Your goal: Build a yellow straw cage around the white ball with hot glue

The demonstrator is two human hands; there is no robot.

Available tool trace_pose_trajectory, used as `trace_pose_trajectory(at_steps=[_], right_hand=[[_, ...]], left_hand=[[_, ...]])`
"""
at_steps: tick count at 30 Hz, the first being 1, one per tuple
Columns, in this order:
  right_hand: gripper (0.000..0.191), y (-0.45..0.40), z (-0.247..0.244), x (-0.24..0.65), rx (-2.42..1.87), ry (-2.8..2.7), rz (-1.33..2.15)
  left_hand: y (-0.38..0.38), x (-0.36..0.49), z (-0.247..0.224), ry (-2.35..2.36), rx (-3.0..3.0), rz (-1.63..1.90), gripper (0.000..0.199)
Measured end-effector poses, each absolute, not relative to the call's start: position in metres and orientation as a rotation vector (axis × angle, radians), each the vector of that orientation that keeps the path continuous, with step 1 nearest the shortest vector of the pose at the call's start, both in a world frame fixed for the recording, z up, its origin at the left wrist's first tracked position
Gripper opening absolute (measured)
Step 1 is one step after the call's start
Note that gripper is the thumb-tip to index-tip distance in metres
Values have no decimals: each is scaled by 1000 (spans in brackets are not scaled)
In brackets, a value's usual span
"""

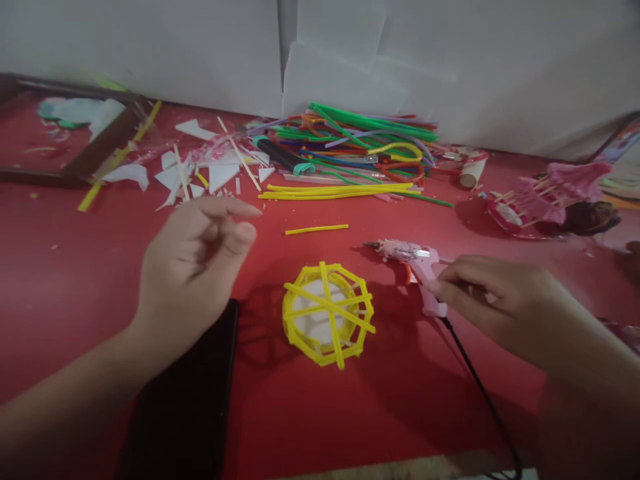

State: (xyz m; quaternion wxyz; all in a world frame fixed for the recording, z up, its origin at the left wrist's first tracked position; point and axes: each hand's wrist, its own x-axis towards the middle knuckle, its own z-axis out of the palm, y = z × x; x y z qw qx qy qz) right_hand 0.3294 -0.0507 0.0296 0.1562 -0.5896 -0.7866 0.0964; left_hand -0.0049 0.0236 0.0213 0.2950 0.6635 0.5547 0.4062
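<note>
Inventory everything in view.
Round strip frame: one, yellow, centre
Corded plastic glue gun: one, pink, right
Short stick: one, yellow, behind frame
Long sticks: several, yellow, farther back
Fuzzy stems: many, multicoloured, back
Slim tool: one, black-teal, back
Angular scraps: many, white, back left
Raised border: one, brown, far left
Sailed model: one, pink, right
Flat slab: one, black, lower left
Tabletop: one, red, underneath
Wall: one, grey, back
Left hand: one, left
Right hand: one, at glue gun
</note>
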Motion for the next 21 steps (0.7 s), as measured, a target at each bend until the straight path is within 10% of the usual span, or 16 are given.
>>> trace_pose_trajectory(at_steps=[8,14,21], right_hand=[[44,-62,-1,338,-2168,-2263,296],[25,-46,-7,316,-2324,-1995,227],[16,-50,-3,320,-2191,-1690,147]], left_hand=[[16,10,34,829,2239,714,15],[17,15,33,666,2223,477,113],[19,12,30,641,2251,554,87]])
